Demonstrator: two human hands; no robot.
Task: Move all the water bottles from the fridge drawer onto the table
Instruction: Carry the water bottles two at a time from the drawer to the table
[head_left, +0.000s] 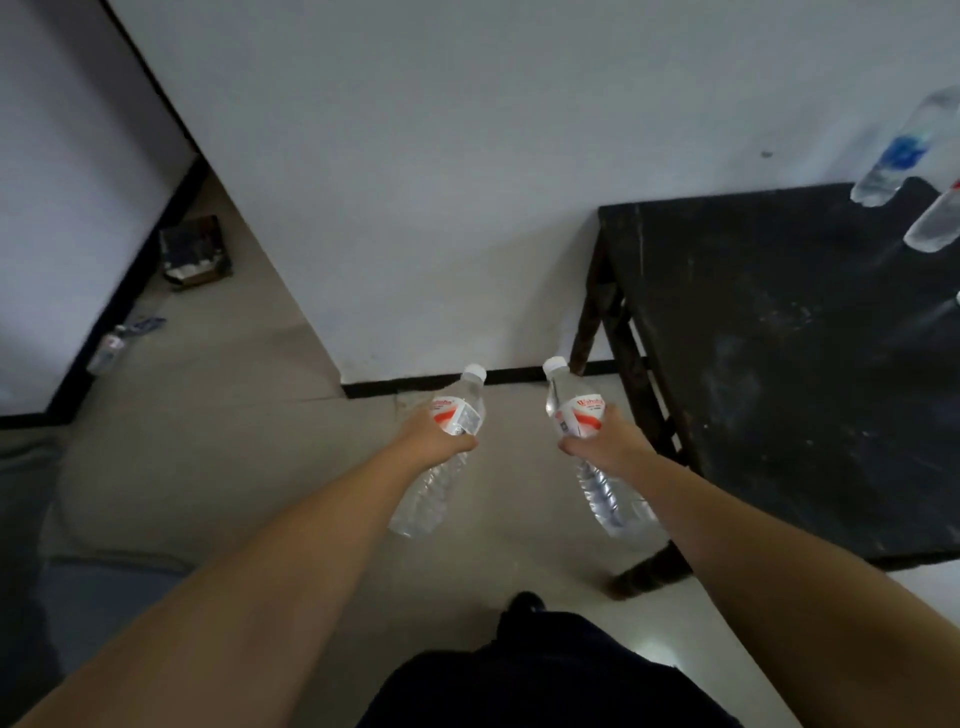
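Note:
My left hand (434, 439) grips a clear water bottle (457, 415) with a red-and-white label and a white cap, held over the floor. In my right hand (605, 441) is a second bottle of the same kind (579, 415), just left of the black table (779, 364). Both bottles tilt with their caps away from me. At the table's far right edge stand a blue-labelled bottle (898, 150) and a red-labelled bottle (935, 221), partly cut off by the frame. The fridge drawer is out of view.
A white wall with a black skirting runs behind the table. On the pale floor at the left lie a small bottle (109, 351) and a dark box (195, 249). A grey surface (26, 519) fills the left edge. My dark trousers and shoe (527, 605) show below.

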